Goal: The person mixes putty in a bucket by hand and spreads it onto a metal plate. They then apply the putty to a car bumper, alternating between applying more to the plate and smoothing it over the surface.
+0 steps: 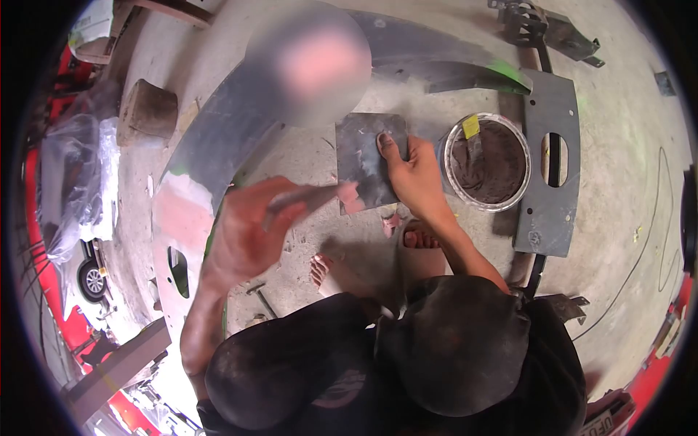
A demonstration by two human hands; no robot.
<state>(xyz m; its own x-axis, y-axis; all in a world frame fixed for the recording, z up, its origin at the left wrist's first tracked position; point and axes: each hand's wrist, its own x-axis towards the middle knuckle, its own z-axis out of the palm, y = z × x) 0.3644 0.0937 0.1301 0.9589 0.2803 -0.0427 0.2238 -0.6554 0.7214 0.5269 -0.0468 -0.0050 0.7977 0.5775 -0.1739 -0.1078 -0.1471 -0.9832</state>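
Observation:
My left hand (pixel 251 236), slightly smeared by motion, is closed round a flat putty spreader (pixel 309 198). The spreader's tip meets pink putty (pixel 350 196) on the lower left corner of a dark, flat mixing plate (pixel 367 156). My right hand (pixel 414 174) grips the plate's right side, thumb on top. Right of that hand stands a round tin (pixel 502 163) of dark brownish paste, with a yellow tag (pixel 471 126) at its rim. Around my hands curves a grey car bumper (pixel 218 123), with a pink patch (pixel 185 207) on its left part.
A brown block (pixel 149 112) and clear plastic sheeting (pixel 76 160) lie at the left. Dark metal brackets (pixel 549 33) are at the top right. A thin cable (pixel 625 291) runs over the concrete floor at the right. My bare feet (pixel 422 236) are below the plate.

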